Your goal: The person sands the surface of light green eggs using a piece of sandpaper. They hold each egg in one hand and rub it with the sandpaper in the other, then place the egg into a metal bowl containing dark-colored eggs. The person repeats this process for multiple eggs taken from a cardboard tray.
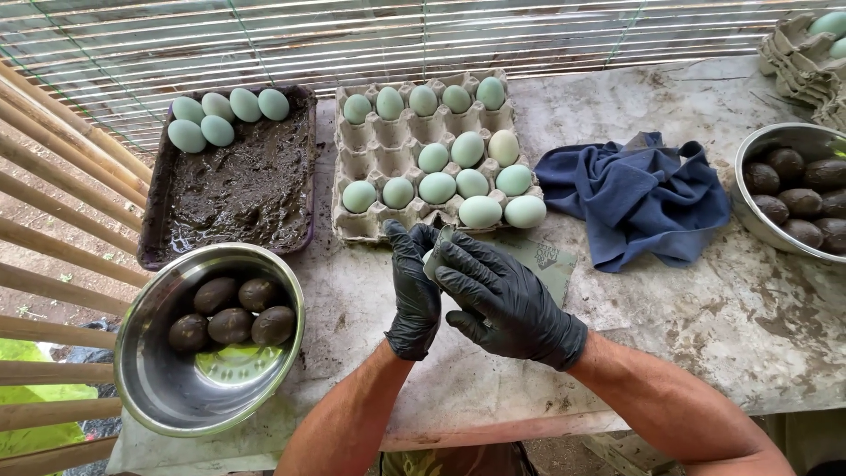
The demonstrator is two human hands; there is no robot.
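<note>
Both gloved hands, left hand (414, 295) and right hand (507, 304), clasp a pale egg (429, 256) (mostly hidden).

Both gloved hands — left hand (414, 300), right hand (507, 304) — clasp a pale egg (429, 256) just below the egg carton (388, 159), above the tabletop (705, 317).

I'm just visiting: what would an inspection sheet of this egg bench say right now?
Surface: stained grey table.
Job's things: pale egg held between both gloved hands, green pad beneath; carton of pale eggs.
Clutter: mud tray with six eggs; near bowl with five coated eggs; second bowl; blue cloth.
Hands: left hand and right hand in black gloves.
Cables: nothing seen.
Surroundings: slatted fence.
</note>
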